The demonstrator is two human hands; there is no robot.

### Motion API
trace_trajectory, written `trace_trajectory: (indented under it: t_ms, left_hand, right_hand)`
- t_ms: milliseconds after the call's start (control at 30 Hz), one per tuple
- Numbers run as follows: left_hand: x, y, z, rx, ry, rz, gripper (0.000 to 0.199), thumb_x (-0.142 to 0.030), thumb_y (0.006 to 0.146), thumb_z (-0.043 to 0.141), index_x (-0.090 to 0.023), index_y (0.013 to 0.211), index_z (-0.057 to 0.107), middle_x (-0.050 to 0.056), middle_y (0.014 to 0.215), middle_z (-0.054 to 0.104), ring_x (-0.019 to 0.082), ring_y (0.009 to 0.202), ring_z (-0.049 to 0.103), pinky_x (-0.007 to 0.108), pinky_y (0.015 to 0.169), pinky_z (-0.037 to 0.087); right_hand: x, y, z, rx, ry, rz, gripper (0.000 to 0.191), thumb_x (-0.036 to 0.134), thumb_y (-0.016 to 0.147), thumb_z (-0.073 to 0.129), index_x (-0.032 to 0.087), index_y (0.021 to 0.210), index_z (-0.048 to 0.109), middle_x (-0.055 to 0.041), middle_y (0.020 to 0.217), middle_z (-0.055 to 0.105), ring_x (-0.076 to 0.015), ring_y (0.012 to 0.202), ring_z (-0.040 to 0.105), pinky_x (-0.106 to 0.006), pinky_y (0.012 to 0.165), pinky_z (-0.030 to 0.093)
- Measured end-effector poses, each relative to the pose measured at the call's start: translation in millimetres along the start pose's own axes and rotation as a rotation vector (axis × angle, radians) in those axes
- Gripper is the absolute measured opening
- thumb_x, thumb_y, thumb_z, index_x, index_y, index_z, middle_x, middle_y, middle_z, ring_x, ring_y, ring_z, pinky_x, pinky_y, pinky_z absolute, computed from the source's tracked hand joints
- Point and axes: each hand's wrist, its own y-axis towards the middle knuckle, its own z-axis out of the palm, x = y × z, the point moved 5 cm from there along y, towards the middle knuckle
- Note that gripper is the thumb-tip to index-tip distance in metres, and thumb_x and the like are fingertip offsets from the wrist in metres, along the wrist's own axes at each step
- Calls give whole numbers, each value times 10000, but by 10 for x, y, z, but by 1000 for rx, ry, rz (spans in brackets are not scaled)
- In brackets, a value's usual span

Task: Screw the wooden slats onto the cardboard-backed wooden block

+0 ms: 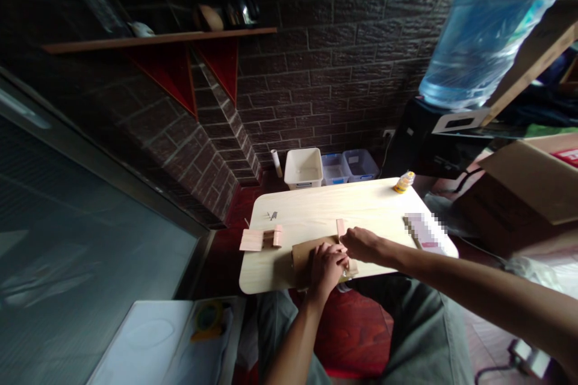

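Note:
Near the table's front edge lies a brown box-like piece (304, 254), perhaps cardboard. My left hand (327, 264) lies across its right part, with fingers curled over it toward my right hand. My right hand (360, 244) is closed in a fist just beside those fingertips; whatever is inside it is hidden. A flat pale wooden strip (340, 227) sticks out behind my right hand. Below the hands, another small pale wooden piece (353, 267) shows partly. To the left are a flat wooden board (251, 240) and a small wooden assembly (273, 237).
Small dark metal bits (273, 215) lie on the pale table (311, 204). A yellow-labelled bottle (404, 182) stands at its back right corner, and a blurred-out flat item (424, 232) lies at the right. Beyond are a white bin (303, 167) and a large water bottle (478, 42).

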Motion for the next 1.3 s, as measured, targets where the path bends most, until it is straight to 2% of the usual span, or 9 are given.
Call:
trace_trajectory:
  t_ms: [267, 467, 600, 700, 900, 1300]
  left_hand:
    - [9, 1, 42, 39, 22, 6, 105, -205, 850, 665, -268, 845, 750, 38, 1062, 712, 234, 1013, 564, 402, 912, 407]
    - [-22, 3, -1, 18, 5, 7, 126, -196, 843, 680, -283, 898, 751, 35, 1003, 716, 226, 987, 570, 384, 901, 411]
    - [-21, -7, -9, -7, -7, -5, 125, -202, 839, 696, -287, 907, 758, 37, 1020, 722, 226, 976, 577, 385, 898, 419]
    - [-11, -20, 7, -18, -5, -11, 130, -205, 845, 690, -294, 909, 760, 30, 1061, 724, 226, 987, 580, 387, 904, 423]
    - [0, -16, 18, -25, -6, -21, 152, -208, 863, 670, -313, 925, 760, 0, 1159, 711, 223, 1010, 584, 391, 907, 431]
    - [-23, -20, -17, 1, -22, -27, 145, -204, 856, 672, -310, 898, 761, -3, 1180, 705, 229, 1037, 576, 405, 922, 434]
  right_hand:
    - [46, -57, -111, 44, 9, 105, 174, 167, 847, 635, 68, 954, 732, -197, 886, 746, -275, 807, 736, -282, 647, 529]
    - [70, -107, -223, 78, -11, -16, 264, 121, 840, 599, 83, 1081, 697, -188, 976, 749, -283, 863, 738, -283, 650, 525]
    - [40, -128, -269, 52, -91, -60, 218, 136, 853, 582, 119, 1026, 713, -171, 941, 752, -300, 871, 735, -305, 666, 520]
    - [15, -128, -228, 37, -102, -76, 201, 177, 853, 605, 126, 1013, 714, -160, 910, 751, -296, 856, 735, -298, 665, 511]
    - [-98, -137, -112, 19, -53, -14, 220, 251, 873, 605, 117, 1022, 696, -167, 924, 735, -274, 818, 724, -280, 626, 490]
    - [-148, -151, 6, -7, 13, 70, 220, 270, 882, 613, 110, 1010, 690, -159, 929, 718, -253, 841, 705, -278, 662, 476]
